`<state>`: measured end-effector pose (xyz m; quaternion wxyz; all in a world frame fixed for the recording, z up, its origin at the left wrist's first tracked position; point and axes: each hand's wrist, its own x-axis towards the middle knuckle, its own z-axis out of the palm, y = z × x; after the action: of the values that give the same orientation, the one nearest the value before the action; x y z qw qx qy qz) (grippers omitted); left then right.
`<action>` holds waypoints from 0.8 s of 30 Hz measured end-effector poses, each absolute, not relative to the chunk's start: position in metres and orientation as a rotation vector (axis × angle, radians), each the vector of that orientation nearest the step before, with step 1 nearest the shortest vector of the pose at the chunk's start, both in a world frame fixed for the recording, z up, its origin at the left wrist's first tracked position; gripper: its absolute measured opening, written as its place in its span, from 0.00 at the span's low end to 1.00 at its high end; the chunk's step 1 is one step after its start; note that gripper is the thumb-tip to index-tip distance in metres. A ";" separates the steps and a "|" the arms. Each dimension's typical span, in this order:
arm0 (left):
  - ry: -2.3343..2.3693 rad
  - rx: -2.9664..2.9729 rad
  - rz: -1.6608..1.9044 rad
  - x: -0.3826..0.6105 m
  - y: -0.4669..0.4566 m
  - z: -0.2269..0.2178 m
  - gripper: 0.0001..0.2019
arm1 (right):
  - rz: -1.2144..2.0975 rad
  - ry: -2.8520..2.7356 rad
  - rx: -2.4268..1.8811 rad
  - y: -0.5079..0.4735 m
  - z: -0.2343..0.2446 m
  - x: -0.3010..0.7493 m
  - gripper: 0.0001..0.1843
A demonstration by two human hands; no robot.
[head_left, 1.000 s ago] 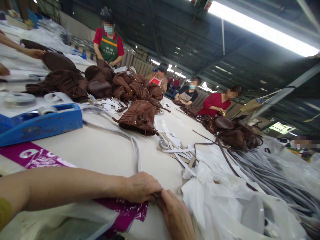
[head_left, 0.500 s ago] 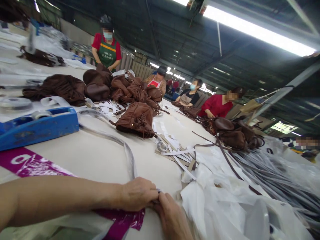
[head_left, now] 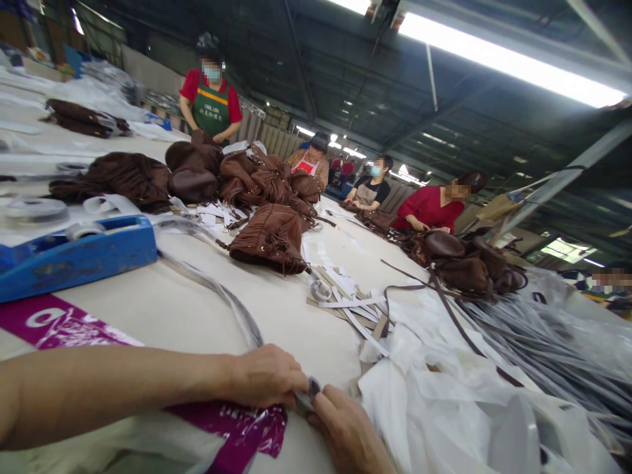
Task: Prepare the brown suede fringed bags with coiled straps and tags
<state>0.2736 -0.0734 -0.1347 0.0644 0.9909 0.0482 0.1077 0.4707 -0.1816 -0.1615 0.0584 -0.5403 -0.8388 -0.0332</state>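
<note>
Near the front of the white table (head_left: 207,303), my left hand (head_left: 269,375) is closed with its fingers pinching a grey plastic-wrapped strap (head_left: 232,296). The strap runs away from me toward the blue tape dispenser (head_left: 99,253). Just to the right, my right hand (head_left: 348,421) is closed on the strap's near end, where a small dark tip shows between the two hands. The fingertips of both hands are partly hidden. Under my left forearm lies a purple printed plastic bag (head_left: 251,428).
Several brown leather handbags (head_left: 271,237) are heaped across the table. Paper strips (head_left: 345,303) lie beyond my hands. White wrapping sheets (head_left: 419,388) and a bundle of grey wrapped straps (head_left: 553,355) spread to the right. A person in a green apron (head_left: 212,108) and other co-workers stand along the table.
My hands have moved slightly apart, my right hand a little to the right, so more of the strap's end shows between them. The strap behind my left hand lies lower.
</note>
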 end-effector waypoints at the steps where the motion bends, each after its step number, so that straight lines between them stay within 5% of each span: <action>1: 0.111 3.001 0.305 0.272 -0.068 -0.131 0.07 | -0.094 -2.563 -1.621 -0.180 -0.160 0.474 0.09; 8: 0.568 2.972 0.221 0.291 -0.098 -0.141 0.10 | 0.053 -2.333 -1.840 -0.177 -0.163 0.465 0.09; 14: 0.263 3.039 0.312 0.271 -0.081 -0.134 0.04 | 0.186 -2.486 -1.628 -0.178 -0.155 0.472 0.08; 24: 0.520 2.830 0.259 0.280 -0.100 -0.141 0.12 | 0.304 -2.361 -1.734 -0.176 -0.156 0.463 0.05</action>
<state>0.2805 -0.1005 -0.1410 0.1262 0.9717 0.1786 0.0889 0.4634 -0.1764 -0.1557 0.0983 -0.5860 -0.7977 0.1027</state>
